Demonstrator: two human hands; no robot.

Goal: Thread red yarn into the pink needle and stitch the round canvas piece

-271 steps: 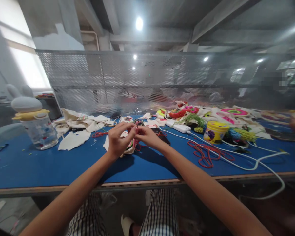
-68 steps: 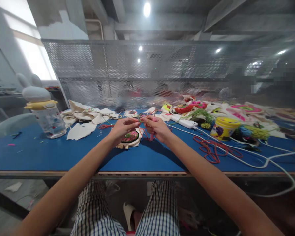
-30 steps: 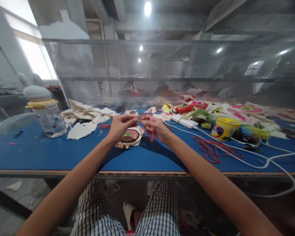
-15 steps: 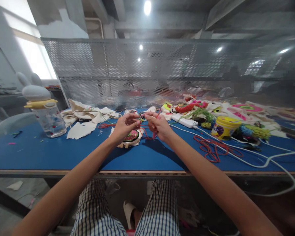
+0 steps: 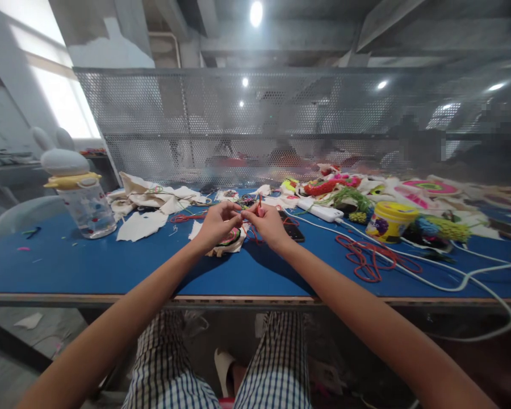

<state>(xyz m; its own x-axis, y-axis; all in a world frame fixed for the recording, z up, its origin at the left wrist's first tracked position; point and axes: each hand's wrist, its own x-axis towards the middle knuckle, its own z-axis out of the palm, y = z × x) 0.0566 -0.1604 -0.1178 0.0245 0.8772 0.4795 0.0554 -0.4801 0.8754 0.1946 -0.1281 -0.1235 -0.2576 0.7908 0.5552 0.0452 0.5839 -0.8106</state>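
My left hand [image 5: 218, 223] is closed in a pinch above the table, its fingertips meeting those of the other hand. Red yarn [image 5: 254, 232] loops around and below the fingertips, and a strand seems caught in the left pinch. My right hand [image 5: 271, 226] is closed on a slim red tool [image 5: 260, 208]; its tip points up and its exact kind is hidden by the fingers. Under my left hand lies a round black, pink and green yarn patch [image 5: 231, 241] on white cloth, partly covered. A dark phone [image 5: 293, 228] lies just right of my right hand.
A rabbit-eared water bottle [image 5: 87, 207] stands left, near white cloth pieces [image 5: 142, 225]. On the right are a yellow tub [image 5: 392, 221], tangled red cord [image 5: 368, 258], white cables [image 5: 434, 285], a power strip [image 5: 319, 210] and colourful yarn pieces. A perforated metal screen [image 5: 255, 122] closes the back.
My right hand has moved slightly left and turned, so the fingertips of both hands now meet. The tool in it stands more upright, and the dark phone has come into sight.
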